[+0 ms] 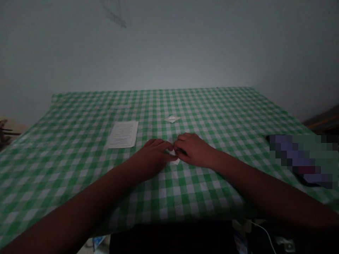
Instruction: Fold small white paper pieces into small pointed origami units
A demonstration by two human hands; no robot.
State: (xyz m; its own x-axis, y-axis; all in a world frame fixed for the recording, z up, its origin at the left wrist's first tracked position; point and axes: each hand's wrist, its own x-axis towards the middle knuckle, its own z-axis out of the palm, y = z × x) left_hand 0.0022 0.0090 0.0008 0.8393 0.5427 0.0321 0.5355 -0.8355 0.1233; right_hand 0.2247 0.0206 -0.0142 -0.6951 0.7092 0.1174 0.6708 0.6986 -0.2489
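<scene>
Both of my hands meet at the middle of a table covered in a green and white checked cloth (201,106). My left hand (155,155) and my right hand (192,150) have their fingers closed on a small white folded piece of paper (174,155), pressed down against the cloth. Only a sliver of that paper shows between the fingertips. A second small white folded paper (172,119) lies on the cloth a little beyond my hands.
A printed white sheet (123,134) lies flat to the left of my hands. A blurred dark object (302,160) sits at the table's right edge. A pale wall stands behind the table. A white cable (261,229) hangs below the front edge.
</scene>
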